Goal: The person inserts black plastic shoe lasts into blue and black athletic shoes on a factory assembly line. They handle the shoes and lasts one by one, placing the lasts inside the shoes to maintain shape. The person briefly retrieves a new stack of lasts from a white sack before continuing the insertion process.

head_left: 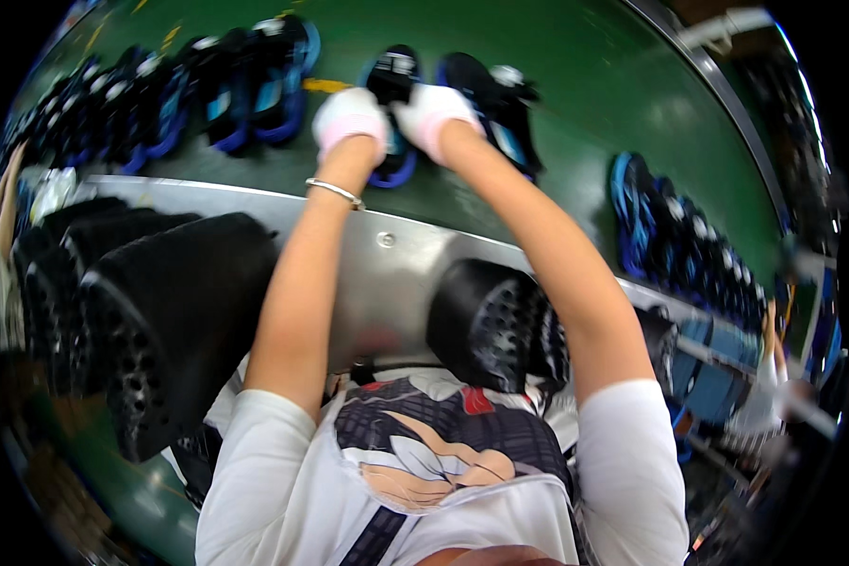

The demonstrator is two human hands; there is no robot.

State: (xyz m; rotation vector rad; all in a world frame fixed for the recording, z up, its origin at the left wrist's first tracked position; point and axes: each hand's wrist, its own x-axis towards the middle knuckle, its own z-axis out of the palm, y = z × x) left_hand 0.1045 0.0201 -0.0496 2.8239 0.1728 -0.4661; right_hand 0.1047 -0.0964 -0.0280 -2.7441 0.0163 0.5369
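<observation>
Both hands wear white gloves with pink cuffs and reach forward over a green belt. Between them a black sandal (pixel 393 68) with a blue sole edge lies on the belt. My left hand (pixel 349 121) is closed at the sandal's left side. From the right, my right hand (pixel 434 115) grips the same sandal, its thumb toward the middle. Motion blur softens the gloves, and most fingertips are hidden. Just right of my right hand lies a pair of similar dark sandals (pixel 464 77), apart from the held one.
Rows of black-and-blue sandals line the belt at left (pixel 160 104) and right (pixel 637 208). A metal ledge (pixel 387 274) runs along its near side. Large black pieces with perforated ends (pixel 179 292) hang near my left arm, smaller ones (pixel 486 311) by my right. Other people stand at both edges.
</observation>
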